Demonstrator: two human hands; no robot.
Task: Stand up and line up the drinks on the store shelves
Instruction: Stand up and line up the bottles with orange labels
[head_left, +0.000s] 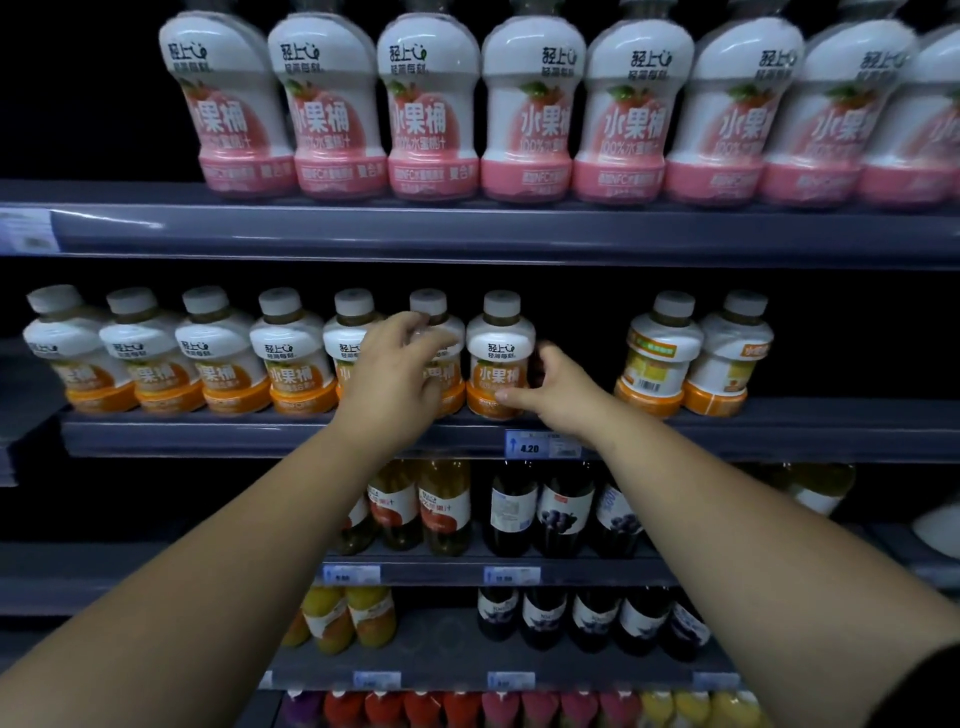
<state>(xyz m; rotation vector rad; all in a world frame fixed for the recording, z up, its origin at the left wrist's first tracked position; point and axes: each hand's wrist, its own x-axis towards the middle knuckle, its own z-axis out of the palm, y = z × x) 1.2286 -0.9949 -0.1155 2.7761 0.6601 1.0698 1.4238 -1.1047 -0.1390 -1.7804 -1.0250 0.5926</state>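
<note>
reaching in the head view, the left grip (396, 374) curls round the sixth orange bottle (429, 304) on the middle shelf (260, 439). the right grip (563, 397) grasps the seventh orange bottle (500, 353) just beside it, thumb low on its front. two turned bottles (660, 358) stand upright farther right, barcode side out. pink bottles (431, 114) line the shelf above.

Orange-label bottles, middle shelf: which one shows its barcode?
The bottle second from the right end, across the gap from the right hand; the row left of it shows front labels.
</note>
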